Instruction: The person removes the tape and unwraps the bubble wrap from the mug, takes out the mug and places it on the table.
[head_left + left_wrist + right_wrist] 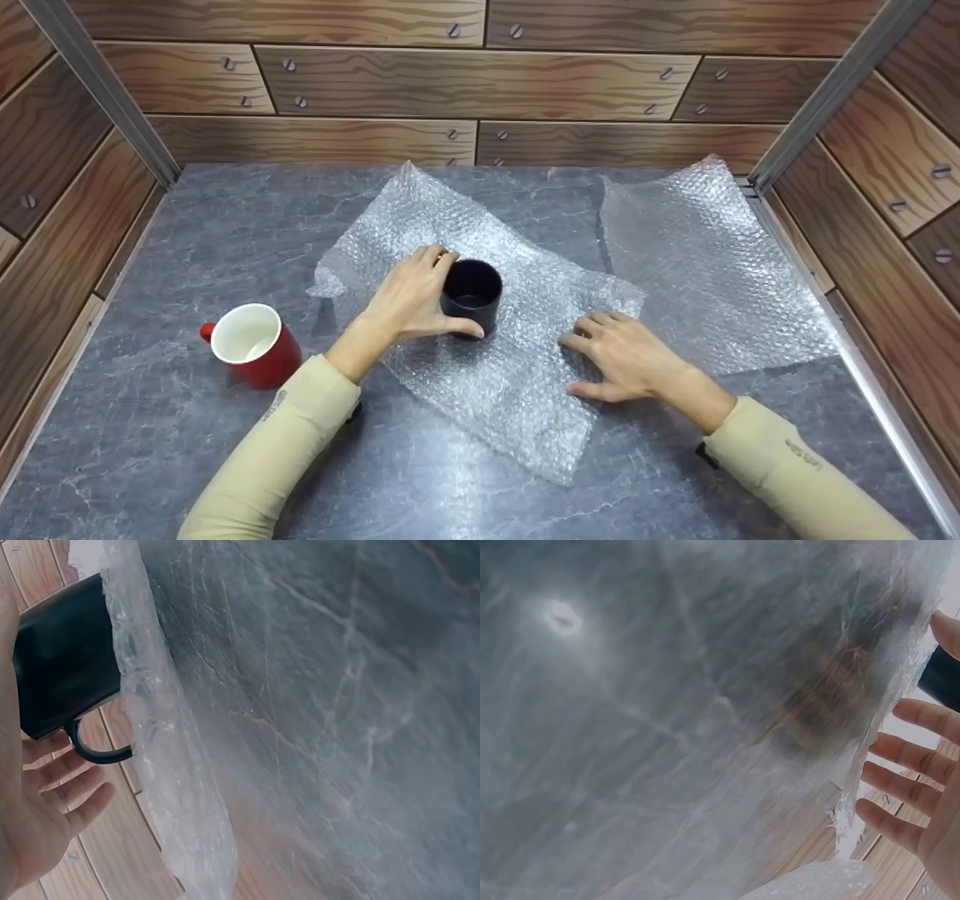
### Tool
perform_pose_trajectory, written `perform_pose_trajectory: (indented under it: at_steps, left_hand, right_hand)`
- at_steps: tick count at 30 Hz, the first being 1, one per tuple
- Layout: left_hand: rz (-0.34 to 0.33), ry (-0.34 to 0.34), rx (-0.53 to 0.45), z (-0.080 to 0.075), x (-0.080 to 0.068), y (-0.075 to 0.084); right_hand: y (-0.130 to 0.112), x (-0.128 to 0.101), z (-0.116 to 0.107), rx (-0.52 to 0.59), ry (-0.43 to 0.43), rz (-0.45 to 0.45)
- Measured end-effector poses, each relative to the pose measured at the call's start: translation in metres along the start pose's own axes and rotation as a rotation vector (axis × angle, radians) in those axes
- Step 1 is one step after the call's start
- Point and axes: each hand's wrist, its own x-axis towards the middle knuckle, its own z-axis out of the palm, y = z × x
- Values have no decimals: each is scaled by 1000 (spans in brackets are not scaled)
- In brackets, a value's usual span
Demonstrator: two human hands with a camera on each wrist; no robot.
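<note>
A grey marbled worktop (187, 450) fills the lower frame, walled on three sides by wood-plank panels (480, 82) studded with screws. At centre, a sheet of bubble wrap (495, 375) lies on it. The right hand (626, 358) rests flat on the sheet's right part, fingers (592, 324) straight and slightly spread. The left hand (411, 298) grips a black mug (471, 294) standing upright on the sheet, fingers (439, 259) curled over its far side, thumb on the near side. A red mug (253, 346) stands at left. A second bubble wrap sheet (705, 262) lies at upper right.
</note>
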Motion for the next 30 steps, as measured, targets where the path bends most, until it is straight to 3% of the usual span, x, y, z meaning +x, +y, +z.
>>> perform_pose_trajectory:
  at_steps: [17,30]
  left_hand:
    - [-31,-4,57,5,8,2]
    - [-42,48,97,8,9,5]
  right_hand:
    - [1,2,-1,6,-35,-2]
    - [1,4,-2,17,-55,11]
